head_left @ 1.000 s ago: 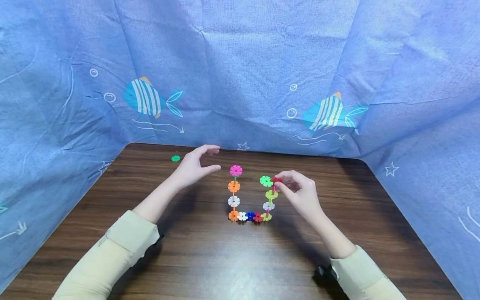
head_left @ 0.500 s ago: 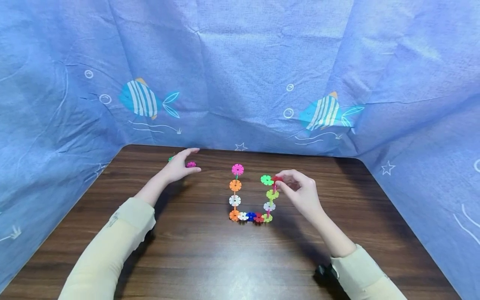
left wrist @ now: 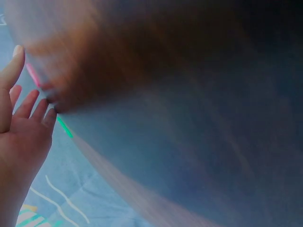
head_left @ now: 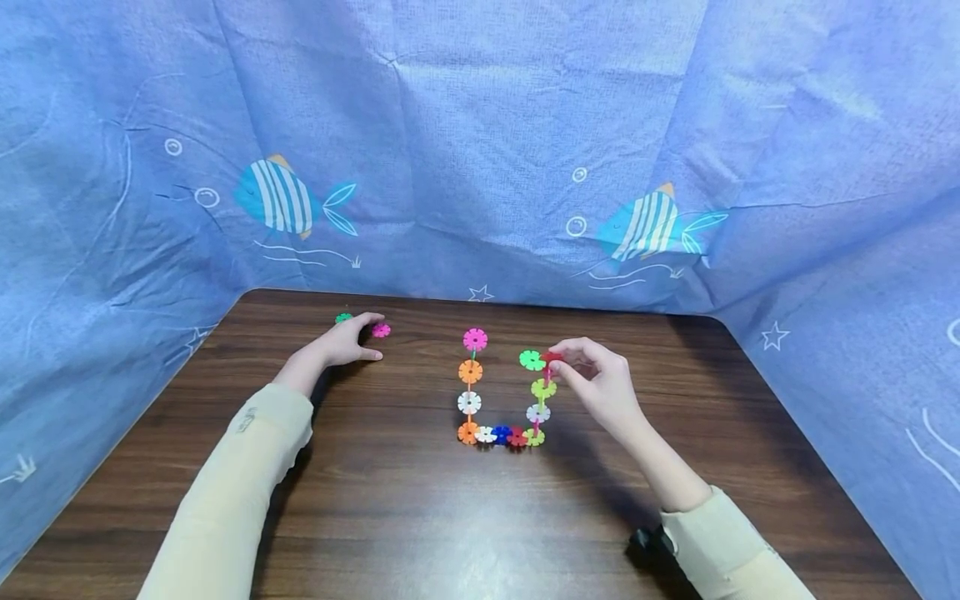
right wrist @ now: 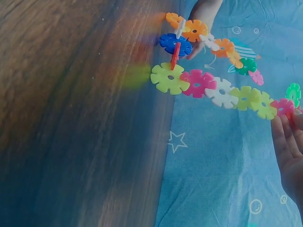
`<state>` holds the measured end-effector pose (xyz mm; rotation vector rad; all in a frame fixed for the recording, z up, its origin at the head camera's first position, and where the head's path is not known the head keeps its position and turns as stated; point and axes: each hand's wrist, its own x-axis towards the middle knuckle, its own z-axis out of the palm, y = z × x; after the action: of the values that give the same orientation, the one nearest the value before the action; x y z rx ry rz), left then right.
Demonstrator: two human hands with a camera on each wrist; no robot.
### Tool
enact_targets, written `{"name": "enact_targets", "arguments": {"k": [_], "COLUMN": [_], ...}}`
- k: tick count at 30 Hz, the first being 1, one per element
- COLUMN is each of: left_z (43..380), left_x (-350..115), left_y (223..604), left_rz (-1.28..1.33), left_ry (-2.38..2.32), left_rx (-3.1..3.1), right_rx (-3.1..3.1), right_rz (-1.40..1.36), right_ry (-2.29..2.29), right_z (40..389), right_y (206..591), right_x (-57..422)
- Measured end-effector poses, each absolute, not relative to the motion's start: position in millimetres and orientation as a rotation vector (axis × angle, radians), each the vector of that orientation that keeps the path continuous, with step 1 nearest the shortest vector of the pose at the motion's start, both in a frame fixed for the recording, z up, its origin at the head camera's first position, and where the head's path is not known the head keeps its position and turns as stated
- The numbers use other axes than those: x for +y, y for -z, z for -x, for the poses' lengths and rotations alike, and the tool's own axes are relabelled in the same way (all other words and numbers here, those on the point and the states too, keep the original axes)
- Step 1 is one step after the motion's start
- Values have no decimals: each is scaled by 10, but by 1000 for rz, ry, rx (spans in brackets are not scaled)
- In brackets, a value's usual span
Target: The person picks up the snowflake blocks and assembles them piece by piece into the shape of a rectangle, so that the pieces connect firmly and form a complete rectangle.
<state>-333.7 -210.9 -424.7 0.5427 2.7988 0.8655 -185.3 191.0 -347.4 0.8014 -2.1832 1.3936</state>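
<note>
A U-shaped chain of plastic snowflake discs stands on the table, with a bottom row and two upright columns. My right hand (head_left: 600,383) pinches the red snowflake disc (head_left: 552,358) at the top of the right column. A bright green disc (head_left: 532,360) sticks out leftward from that red one. Topping the left column is a pink disc (head_left: 475,339). My left hand (head_left: 341,343) reaches over the far left of the table, thumb and fingers apart around a loose pink disc (head_left: 382,331). Whether it touches that disc is unclear. A loose green disc (head_left: 343,317) lies behind this hand.
The brown wooden table (head_left: 420,517) ends at a blue curtain (head_left: 480,167) printed with fish, which hangs round the back and sides. In the right wrist view, the yellow-green corner disc (right wrist: 169,78) and blue disc (right wrist: 175,45) belong to the bottom row.
My left hand has moved left, away from the chain, to the loose pink disc at the far left. The right hand stays at the top of the right column with the red disc.
</note>
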Motion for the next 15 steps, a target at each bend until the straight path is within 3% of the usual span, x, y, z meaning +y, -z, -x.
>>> {"name": "enact_targets", "arguments": {"k": [15], "left_z": [3355], "left_x": [-2132], "left_y": [4265], "left_rz": [-590], "left_ry": [-979], "left_rx": [2709], "right_rx": [-2196], "right_rz": [-800], "right_ry": [-1315], "right_z": [1857], "right_y": [3459], "right_x": [1858]}}
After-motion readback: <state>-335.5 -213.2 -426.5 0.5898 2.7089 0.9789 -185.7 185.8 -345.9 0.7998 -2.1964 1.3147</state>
